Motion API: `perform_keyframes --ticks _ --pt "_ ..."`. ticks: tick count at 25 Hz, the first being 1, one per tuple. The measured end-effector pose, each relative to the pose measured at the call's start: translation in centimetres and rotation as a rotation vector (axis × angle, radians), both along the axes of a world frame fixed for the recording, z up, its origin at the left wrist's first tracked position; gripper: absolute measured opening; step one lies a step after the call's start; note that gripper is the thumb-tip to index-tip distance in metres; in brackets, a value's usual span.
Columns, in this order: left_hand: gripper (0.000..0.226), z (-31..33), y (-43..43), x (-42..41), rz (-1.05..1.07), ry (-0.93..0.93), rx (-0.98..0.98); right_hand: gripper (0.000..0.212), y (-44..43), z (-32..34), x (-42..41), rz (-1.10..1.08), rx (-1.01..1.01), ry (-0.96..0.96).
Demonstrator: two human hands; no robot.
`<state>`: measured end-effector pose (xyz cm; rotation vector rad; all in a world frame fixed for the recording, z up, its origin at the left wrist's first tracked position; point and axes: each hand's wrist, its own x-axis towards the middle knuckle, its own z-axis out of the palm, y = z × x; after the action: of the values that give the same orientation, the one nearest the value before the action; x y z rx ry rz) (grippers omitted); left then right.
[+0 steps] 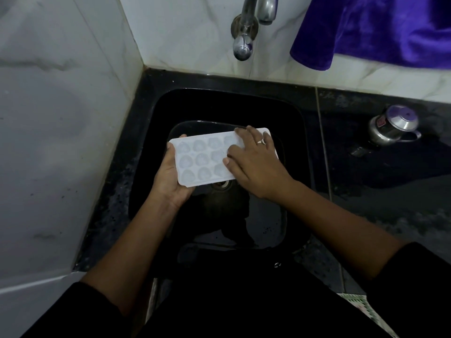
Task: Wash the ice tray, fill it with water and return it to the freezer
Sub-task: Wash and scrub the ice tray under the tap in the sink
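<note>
A black rectangular sink basin (185, 103) is sunk into a black speckled stone counter (366, 191) that fills a corner. Behind the sink rises a white marble-veined tiled wall (190, 32), and a second wall of the same tiles (61, 118) closes off its left side. A chrome wall tap (244, 32) juts from the tiles above the sink's far edge. Right of the tap hangs a purple velvety cloth (378, 28). On the counter right of the sink stands a small lidded steel pot (393, 128). A green-and-white patterned surface (361, 306) shows below the sink's near right corner. The light is dim.

Black sleeves (415, 276), a silver ring (261, 141) on the right hand (256, 164).
</note>
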<state>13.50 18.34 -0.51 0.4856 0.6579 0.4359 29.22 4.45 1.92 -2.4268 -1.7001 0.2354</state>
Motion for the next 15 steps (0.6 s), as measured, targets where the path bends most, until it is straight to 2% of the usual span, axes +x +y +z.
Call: perform_keyframes --ticks 3,7,10,15 --pt "0.062 0.4 0.6 -0.2 0.024 -0.004 -0.012 0.05 -0.7 0.0 0.7 0.058 0.007 -0.028" --pt "0.064 0.4 0.1 0.0 0.007 -0.021 -0.003 0.045 0.1 0.3 0.2 -0.021 0.017 0.012" --pt "0.07 1.0 0.3 -0.2 0.003 0.01 0.032 0.047 -0.7 -0.1 0.4 0.059 0.007 -0.011" --pt "0.056 -0.3 0.7 -0.1 0.026 -0.006 0.0 0.045 0.2 0.3 0.2 0.001 0.0 0.012"
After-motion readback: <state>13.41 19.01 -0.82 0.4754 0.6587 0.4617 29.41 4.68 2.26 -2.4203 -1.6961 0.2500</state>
